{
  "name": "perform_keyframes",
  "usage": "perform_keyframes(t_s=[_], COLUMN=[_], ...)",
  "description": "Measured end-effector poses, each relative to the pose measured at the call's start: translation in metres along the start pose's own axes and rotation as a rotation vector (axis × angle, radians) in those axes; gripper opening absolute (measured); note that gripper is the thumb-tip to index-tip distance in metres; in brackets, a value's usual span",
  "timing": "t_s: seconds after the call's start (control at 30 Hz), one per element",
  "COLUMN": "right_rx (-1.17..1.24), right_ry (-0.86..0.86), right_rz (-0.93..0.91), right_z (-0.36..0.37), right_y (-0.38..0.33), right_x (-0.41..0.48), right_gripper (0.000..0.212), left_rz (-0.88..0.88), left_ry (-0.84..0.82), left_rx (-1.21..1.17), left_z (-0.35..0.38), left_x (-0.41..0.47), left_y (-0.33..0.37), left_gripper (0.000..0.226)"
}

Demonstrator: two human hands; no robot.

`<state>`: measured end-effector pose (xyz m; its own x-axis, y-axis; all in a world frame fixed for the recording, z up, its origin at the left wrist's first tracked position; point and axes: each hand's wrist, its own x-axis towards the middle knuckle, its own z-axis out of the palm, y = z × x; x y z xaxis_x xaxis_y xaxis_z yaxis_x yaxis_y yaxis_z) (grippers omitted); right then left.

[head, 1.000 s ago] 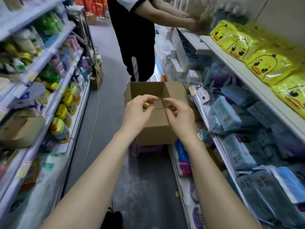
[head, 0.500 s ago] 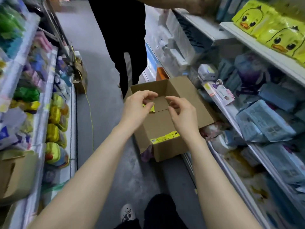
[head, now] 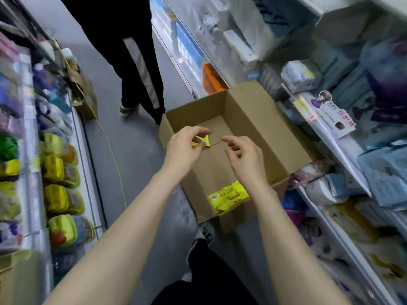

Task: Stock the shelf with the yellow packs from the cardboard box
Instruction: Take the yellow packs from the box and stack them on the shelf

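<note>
At the left edge of the frame stood a shelf (head: 29, 150) lined with yellow-green tubs (head: 55, 170), and a thin yellow cord (head: 110, 146) trailed over the grey floor (head: 136, 168) beside it. Another person's legs (head: 136, 62) in black trousers filled the upper middle.

The cardboard box (head: 264, 128) sat open on the floor at the centre, its flaps folded out. Your left grip (head: 185, 148) hovered over the far half of the box, thumb and fingertips clamped on a small yellow scrap (head: 201, 140) (what it was, the blur did not let me tell). Your right grip (head: 244, 159) hung just beside it, over the middle of the box. Its fingers were loosely curled and apart, and it held nothing.

One yellow pack (head: 229, 198) lay on the box's bottom at the near end, below your right wrist in the frame, label side up and touched by neither grip.

Along the right edge ran the white shelf (head: 330, 137), crowded with pale blue packs (head: 385, 172).
</note>
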<state>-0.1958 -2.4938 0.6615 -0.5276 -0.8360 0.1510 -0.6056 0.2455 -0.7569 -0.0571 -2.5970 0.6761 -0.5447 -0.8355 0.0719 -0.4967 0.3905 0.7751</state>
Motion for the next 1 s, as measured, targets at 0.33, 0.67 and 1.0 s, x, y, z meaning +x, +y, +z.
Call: perform_keyframes(t_s=[0.33, 0.67, 1.0], right_rx=[-0.066, -0.088, -0.117], right_ry=[-0.082, -0.097, -0.023], right_rz=[0.155, 0.410, 0.664], right_z=[0.043, 0.108, 0.187], right_y=[0.056, 0.137, 0.197], right_x=[0.073, 0.102, 0.102], right_gripper=[0.033, 0.039, 0.039], left_rz=[-0.098, -0.177, -0.249], left_ry=[-0.159, -0.584, -0.992], left_rx=[0.034, 0.267, 0.681], left_z=[0.035, 0.107, 0.183], left_x=[0.083, 0.168, 0.232], left_y=[-0.052, -0.148, -0.248], left_gripper=[0.033, 0.057, 0.088])
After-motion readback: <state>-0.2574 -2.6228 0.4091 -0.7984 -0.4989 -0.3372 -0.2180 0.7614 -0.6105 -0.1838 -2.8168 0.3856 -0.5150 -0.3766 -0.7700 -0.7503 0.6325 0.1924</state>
